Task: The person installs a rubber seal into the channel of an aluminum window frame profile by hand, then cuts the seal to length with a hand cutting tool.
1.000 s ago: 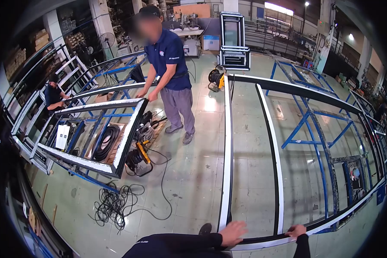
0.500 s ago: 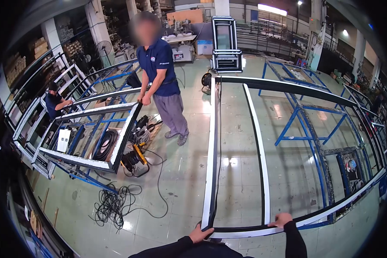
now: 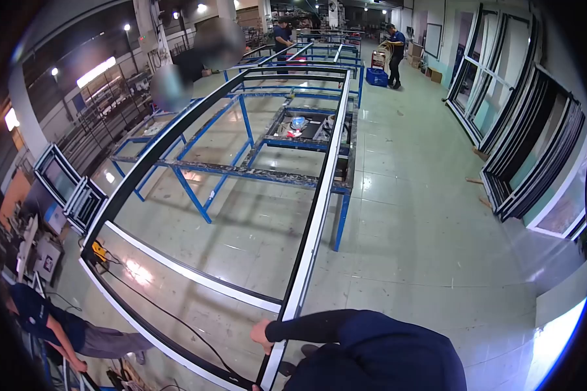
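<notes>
A worker's left hand (image 3: 261, 333), dark-sleeved arm reaching out across the body, is curling its fingers tight round the near side rail of a large white-and-black aluminium window frame (image 3: 314, 221). The frame is stretching away beyond the hand over blue steel trestles (image 3: 241, 173). The right hand is out of view.

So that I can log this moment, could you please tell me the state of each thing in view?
window frame, lying flat on the blue stands.
blue stands, upright beneath it.
right hand, fingers closed on its white rail.
stacked frames, on edge against the right wall.
co-worker at lower left, bent forward.
</notes>
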`<state>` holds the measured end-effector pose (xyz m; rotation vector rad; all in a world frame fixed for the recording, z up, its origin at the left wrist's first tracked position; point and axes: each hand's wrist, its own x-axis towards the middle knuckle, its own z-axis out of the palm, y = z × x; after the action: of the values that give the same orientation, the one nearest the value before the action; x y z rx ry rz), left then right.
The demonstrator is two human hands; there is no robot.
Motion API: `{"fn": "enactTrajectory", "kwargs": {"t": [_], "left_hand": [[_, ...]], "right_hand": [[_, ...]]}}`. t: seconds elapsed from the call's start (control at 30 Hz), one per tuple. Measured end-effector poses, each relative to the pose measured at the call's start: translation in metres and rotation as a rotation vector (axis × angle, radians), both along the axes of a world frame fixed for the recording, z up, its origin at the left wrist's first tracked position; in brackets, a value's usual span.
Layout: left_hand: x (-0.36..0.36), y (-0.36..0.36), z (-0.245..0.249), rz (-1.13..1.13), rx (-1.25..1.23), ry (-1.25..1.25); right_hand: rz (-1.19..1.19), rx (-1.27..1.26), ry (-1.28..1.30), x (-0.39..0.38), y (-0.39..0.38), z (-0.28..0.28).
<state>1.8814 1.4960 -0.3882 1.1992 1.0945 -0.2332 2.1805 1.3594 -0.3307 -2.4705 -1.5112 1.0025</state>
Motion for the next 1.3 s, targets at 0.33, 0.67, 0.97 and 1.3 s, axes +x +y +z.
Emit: {"fn": "enactTrajectory", "kwargs": {"t": [0.33,0.67,0.97,1.3], "left_hand": [[0.007,-0.013,0.017,0.054,-0.045,-0.076],[0.002,-0.016,-0.015,0.081,0.329,-0.159],[0.044,-0.041,0.041,0.200,0.157,-0.292],[0.038,-0.023,-0.022,0.070,0.323,-0.163]], "right_hand": [[-0.074,0.045,-0.070,0.065,-0.066,-0.015],[-0.141,-0.197,-0.512,0.224,-0.166,0.013],[-0.468,-0.169,-0.575,0.240,-0.208,-0.018],[-0.142,-0.050,-0.245,0.154,-0.126,0.003]]}}
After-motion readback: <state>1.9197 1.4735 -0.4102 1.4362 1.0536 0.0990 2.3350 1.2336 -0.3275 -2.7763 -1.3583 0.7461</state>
